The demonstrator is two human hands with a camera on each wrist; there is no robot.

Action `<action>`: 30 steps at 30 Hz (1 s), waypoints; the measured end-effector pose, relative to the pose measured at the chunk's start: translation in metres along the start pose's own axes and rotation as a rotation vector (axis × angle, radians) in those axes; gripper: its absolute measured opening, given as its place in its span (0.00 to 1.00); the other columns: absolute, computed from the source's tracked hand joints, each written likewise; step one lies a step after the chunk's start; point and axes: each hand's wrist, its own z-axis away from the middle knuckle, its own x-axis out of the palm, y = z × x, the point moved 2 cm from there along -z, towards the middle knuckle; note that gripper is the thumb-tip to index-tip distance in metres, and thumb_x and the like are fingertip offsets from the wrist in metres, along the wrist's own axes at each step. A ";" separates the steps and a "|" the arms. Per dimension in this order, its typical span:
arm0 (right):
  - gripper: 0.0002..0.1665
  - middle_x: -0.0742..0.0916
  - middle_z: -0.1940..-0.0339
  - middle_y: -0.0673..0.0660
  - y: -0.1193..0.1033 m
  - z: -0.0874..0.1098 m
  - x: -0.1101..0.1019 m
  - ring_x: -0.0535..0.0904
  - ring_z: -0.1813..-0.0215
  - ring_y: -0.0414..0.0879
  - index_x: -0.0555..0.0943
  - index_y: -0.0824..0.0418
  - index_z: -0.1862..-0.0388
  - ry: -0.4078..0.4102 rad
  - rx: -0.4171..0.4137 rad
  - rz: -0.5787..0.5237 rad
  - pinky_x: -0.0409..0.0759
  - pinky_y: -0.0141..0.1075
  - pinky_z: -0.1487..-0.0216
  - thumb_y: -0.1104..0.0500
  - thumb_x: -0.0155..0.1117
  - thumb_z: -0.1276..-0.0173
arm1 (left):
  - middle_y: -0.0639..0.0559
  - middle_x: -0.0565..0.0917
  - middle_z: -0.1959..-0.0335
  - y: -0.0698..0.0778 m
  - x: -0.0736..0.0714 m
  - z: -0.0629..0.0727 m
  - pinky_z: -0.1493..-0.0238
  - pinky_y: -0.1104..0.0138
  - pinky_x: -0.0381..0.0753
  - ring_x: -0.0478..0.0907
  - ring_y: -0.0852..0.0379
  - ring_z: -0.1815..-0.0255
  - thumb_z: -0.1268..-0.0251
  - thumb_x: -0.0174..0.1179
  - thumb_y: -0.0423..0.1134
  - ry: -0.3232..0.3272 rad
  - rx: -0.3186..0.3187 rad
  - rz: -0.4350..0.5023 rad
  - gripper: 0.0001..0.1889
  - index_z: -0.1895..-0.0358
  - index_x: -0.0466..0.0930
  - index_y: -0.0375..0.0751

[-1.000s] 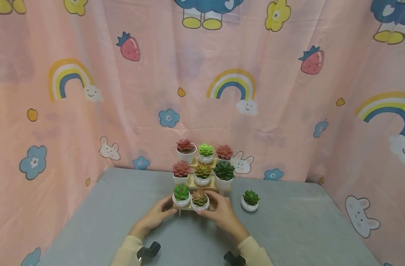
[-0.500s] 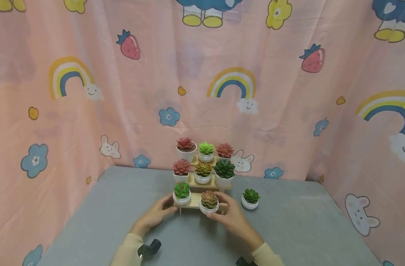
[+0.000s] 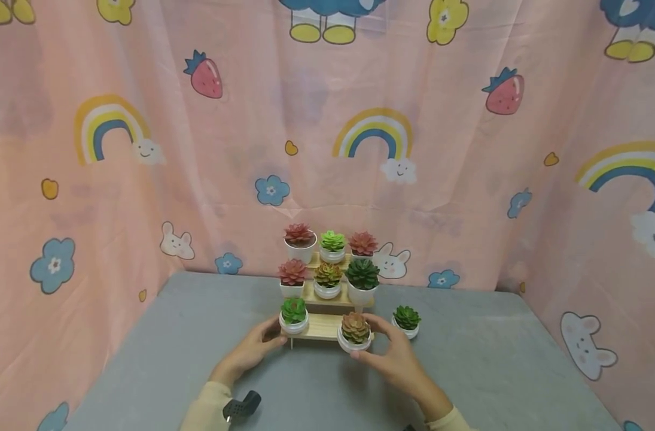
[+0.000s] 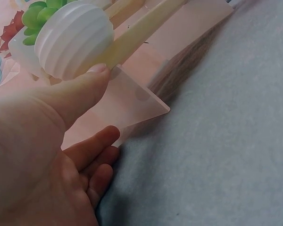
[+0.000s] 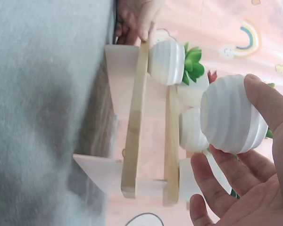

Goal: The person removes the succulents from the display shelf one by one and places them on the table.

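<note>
My right hand (image 3: 394, 356) holds a potted succulent (image 3: 355, 330) with brownish-red leaves, thumb and fingers around its ribbed white pot (image 5: 231, 114). In the right wrist view this pot is raised off the lowest plank (image 5: 136, 117) of a tiered plant stand, near the plank's right end. My left hand (image 3: 252, 353) grips the left end of that same plank, its thumb (image 4: 87, 89) at the edge just under a green succulent's pot (image 4: 75, 40). Loosely bent fingers lie beside the clear side panel (image 4: 132, 101). That green succulent (image 3: 294, 311) stands on the plank's left end.
Several potted succulents fill the two upper tiers, among them a dark green one (image 3: 362, 275) and a red one (image 3: 299, 236) at the top left. Another green succulent (image 3: 406, 320) stands on the grey table (image 3: 483, 359) right of the stand. A pink patterned curtain (image 3: 241, 120) hangs behind.
My right hand has carried the brownish-red succulent rightward along the lowest tier, away from the green one, baring the plank between them. The left hand stays at the stand's left end.
</note>
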 end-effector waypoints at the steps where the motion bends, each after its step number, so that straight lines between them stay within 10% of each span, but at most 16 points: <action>1: 0.41 0.85 0.39 0.60 0.001 0.000 -0.002 0.80 0.37 0.59 0.79 0.60 0.35 0.001 -0.008 0.001 0.68 0.68 0.33 0.56 0.84 0.48 | 0.34 0.69 0.26 0.000 0.000 0.000 0.25 0.41 0.61 0.65 0.34 0.24 0.26 0.60 0.43 0.001 0.002 0.002 0.36 0.21 0.57 0.36; 19: 0.38 0.82 0.37 0.67 0.028 -0.006 -0.068 0.80 0.40 0.59 0.72 0.67 0.31 0.137 -0.045 0.118 0.76 0.54 0.39 0.57 0.75 0.37 | 0.33 0.69 0.26 -0.005 0.001 -0.002 0.25 0.40 0.61 0.64 0.33 0.24 0.26 0.60 0.44 0.004 -0.007 0.002 0.37 0.21 0.57 0.35; 26: 0.37 0.82 0.37 0.66 0.051 -0.010 -0.091 0.73 0.48 0.21 0.71 0.67 0.30 0.186 -0.035 0.093 0.77 0.26 0.47 0.59 0.74 0.36 | 0.35 0.69 0.25 -0.001 0.001 0.000 0.24 0.41 0.60 0.64 0.34 0.24 0.26 0.60 0.44 0.012 -0.033 0.000 0.36 0.21 0.57 0.37; 30: 0.40 0.80 0.36 0.67 0.062 -0.009 -0.102 0.70 0.50 0.18 0.68 0.68 0.28 0.205 0.009 0.074 0.74 0.21 0.48 0.59 0.73 0.34 | 0.35 0.69 0.25 -0.003 0.001 -0.001 0.24 0.41 0.59 0.63 0.35 0.23 0.26 0.60 0.44 0.011 -0.037 0.005 0.36 0.21 0.57 0.38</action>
